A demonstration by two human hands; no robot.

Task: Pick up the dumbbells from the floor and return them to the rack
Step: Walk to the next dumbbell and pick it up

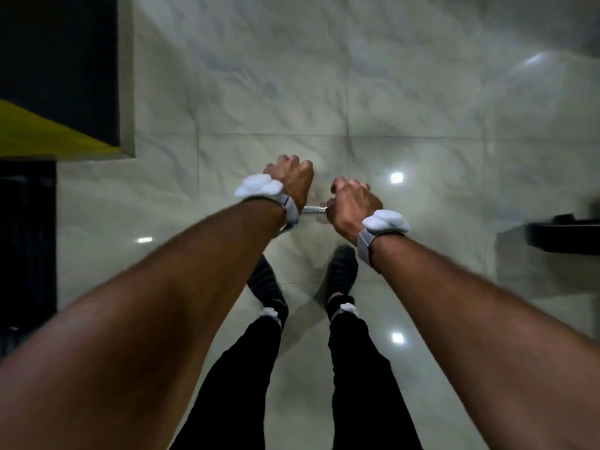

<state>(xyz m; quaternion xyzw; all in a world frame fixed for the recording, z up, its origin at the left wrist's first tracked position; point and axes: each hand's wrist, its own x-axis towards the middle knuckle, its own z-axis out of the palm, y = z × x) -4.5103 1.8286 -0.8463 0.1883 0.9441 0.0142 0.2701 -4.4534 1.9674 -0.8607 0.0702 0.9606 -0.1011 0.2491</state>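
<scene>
marble floor point(324, 76) all around, no rack in sight. my left hand point(292, 180) and right hand point(352, 209) are both fisted on one steel bar point(313, 209), carried above my feet (weights hidden, so i take it for a dumbbell). lifted, i judge; racking remains.

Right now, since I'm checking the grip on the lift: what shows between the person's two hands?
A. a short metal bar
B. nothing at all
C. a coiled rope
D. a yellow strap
A: a short silvery metal bar spans the gap between the left hand and the right hand, both closed in fists above the pale tiled floor.
</scene>
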